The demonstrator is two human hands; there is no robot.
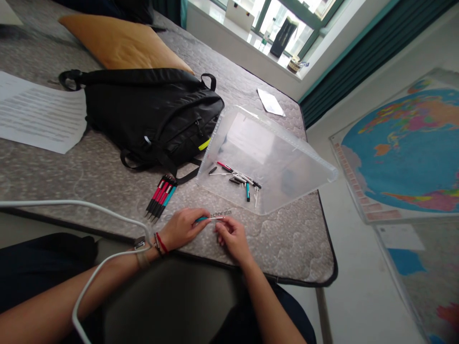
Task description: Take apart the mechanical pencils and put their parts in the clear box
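Near the mattress's front edge, my left hand (186, 225) is closed on a blue pen barrel (203, 219). A thin white pen refill (217, 218) reaches from it to my right hand (231, 236), whose fingers pinch its far end. Just beyond my hands is a clear plastic box (287, 191), open towards me, with loose pen parts (241, 179) in red, black, white and blue. To the left of my hands lie several pens (160, 198), red and black or blue and black, side by side. Whether refill and barrel are joined is hidden by my fingers.
A black backpack (143, 110) lies behind the pens, with a brown padded envelope (122, 43) beyond it. Printed paper (39, 112) is at the left. A white cable (103, 206) crosses over my left wrist. The grey mattress (301, 243) ends at a dark front edge.
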